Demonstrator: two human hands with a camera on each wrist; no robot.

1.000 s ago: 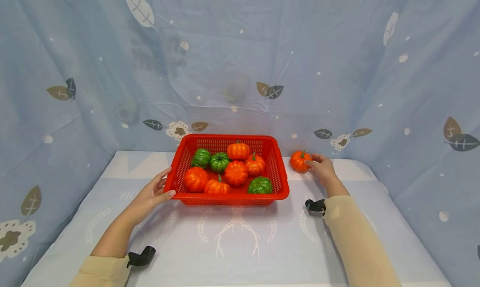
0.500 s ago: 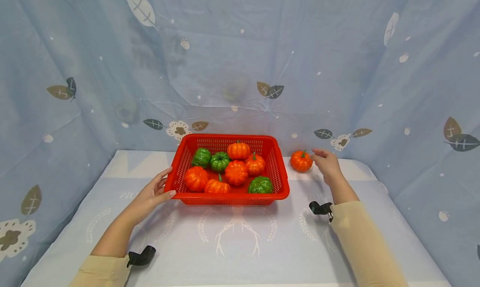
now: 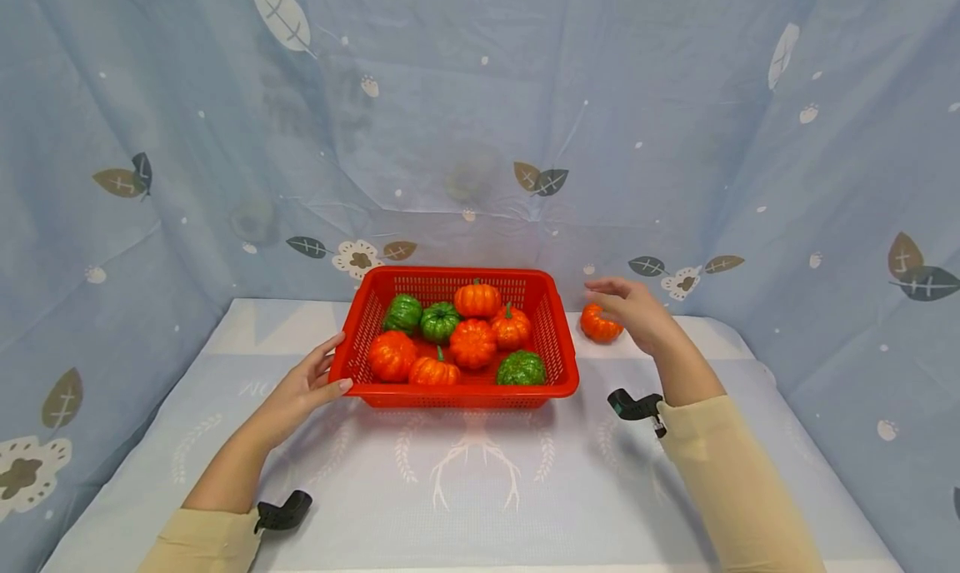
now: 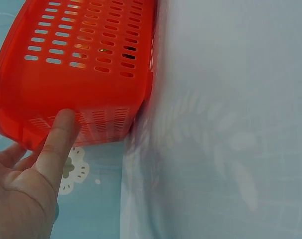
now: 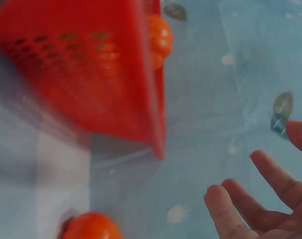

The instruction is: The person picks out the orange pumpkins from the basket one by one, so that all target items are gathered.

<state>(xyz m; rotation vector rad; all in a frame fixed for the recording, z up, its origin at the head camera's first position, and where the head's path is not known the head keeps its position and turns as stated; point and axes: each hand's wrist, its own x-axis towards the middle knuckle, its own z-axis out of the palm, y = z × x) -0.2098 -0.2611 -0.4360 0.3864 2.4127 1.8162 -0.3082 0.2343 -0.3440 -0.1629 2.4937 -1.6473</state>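
Observation:
A red plastic basket (image 3: 465, 391) with slotted walls holds several small orange pumpkins (image 3: 473, 344) and three green ones (image 3: 521, 368). At its left front corner, my left hand (image 3: 296, 396) rests spread fingers and a straight thumb against the outside and rim. The left wrist view has the thumb (image 4: 59, 142) lying against the basket wall. To the right of the basket, a single orange pumpkin (image 3: 598, 326) sits on the table, partly hidden behind my right hand (image 3: 636, 313). That hand is raised, fingers extended and spread, with nothing in it in the right wrist view.
A pale patterned cloth covers the table (image 3: 472, 506). Blue leaf-print curtain (image 3: 465, 123) encloses the back and both sides, close behind the basket. Black wrist cameras (image 3: 283, 511) jut inward from both sleeves.
My right hand has let go of the lone pumpkin, drawn back to the right, then risen and swung left above it. The left hand and basket stay put.

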